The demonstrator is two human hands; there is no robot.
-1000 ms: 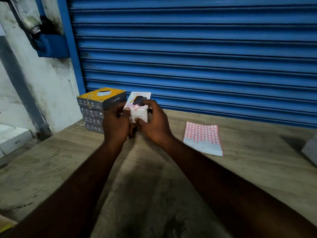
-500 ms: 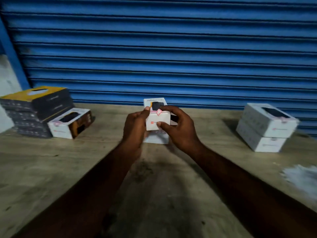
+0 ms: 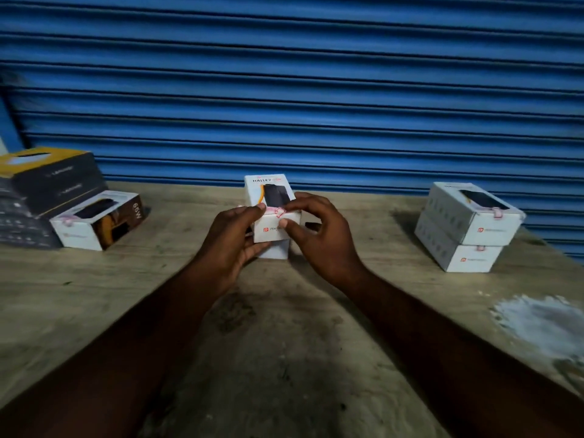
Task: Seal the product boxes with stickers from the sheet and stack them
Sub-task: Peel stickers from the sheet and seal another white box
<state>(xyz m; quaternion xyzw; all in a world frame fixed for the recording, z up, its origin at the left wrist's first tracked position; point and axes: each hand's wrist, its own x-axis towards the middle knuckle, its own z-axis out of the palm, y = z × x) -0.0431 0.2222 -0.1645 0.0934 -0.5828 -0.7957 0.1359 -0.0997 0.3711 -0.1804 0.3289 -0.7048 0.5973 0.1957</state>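
A small white product box [image 3: 268, 197] is held above the wooden table [image 3: 284, 327] at the centre. My left hand [image 3: 235, 238] grips its left side from below. My right hand [image 3: 316, 235] pinches the box's near edge, thumb on the front face and forefinger on a pink sticker [image 3: 279, 211] that wraps over that edge. Something white [image 3: 275, 251], partly hidden by the hands, lies under the box. Two sealed white boxes [image 3: 467, 229] are stacked at the right. Another white box [image 3: 94, 221] lies at the left. The sticker sheet is out of view.
A stack of dark boxes with a yellow top [image 3: 44, 188] stands at the far left. A blue roller shutter [image 3: 300, 90] closes the back of the table. A white powdery patch [image 3: 543, 324] marks the table at the near right.
My view has swung right: the sticker sheet left the frame and the white stack at the right came in. The held box came away from the dark stack and stays gripped in both hands.
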